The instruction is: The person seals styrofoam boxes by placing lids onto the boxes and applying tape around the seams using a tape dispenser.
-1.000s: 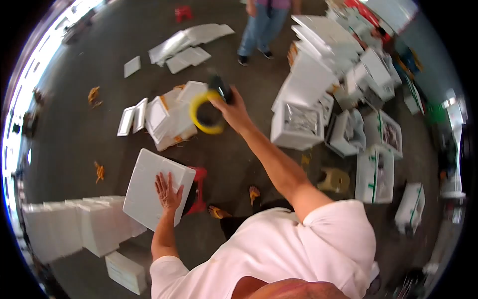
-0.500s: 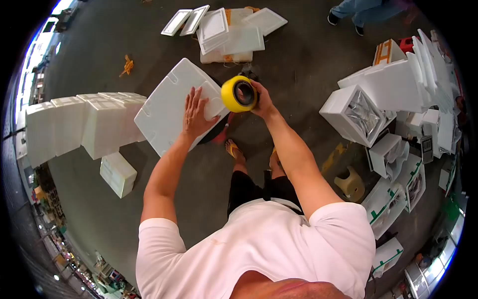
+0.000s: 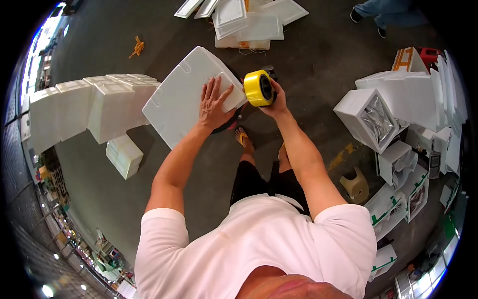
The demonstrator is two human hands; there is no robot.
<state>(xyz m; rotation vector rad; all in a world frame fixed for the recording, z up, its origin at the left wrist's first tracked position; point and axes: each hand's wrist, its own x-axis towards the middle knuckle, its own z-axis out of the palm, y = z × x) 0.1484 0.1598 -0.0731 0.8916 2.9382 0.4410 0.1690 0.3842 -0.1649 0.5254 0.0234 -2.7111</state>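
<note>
A white foam box (image 3: 181, 94) with a smooth lid sits tilted in front of me, its corner pointing away. My left hand (image 3: 215, 107) lies flat on the lid near its right side, fingers stretched out. Just off the box's right corner, my right hand (image 3: 277, 102) grips a tape dispenser (image 3: 271, 74) carrying a thick yellow roll of tape (image 3: 257, 88). Its fingers wrap round the dispenser, partly hidden behind the roll. Whether tape is stuck to the box edge I cannot make out. A dark round thing shows partly under the box.
Stacked white foam boxes (image 3: 107, 104) stand at left, with a smaller box (image 3: 124, 155) near them. Foam lids (image 3: 259, 27) lie at the back. Open foam boxes (image 3: 366, 119) and a beige stool (image 3: 355, 185) are at right. Another person's legs (image 3: 393, 15) show at upper right.
The view has shifted, so surroundings appear further right and higher. The tape roll has turned, showing more of its yellow outer face. My left hand stays flat on the lid.
</note>
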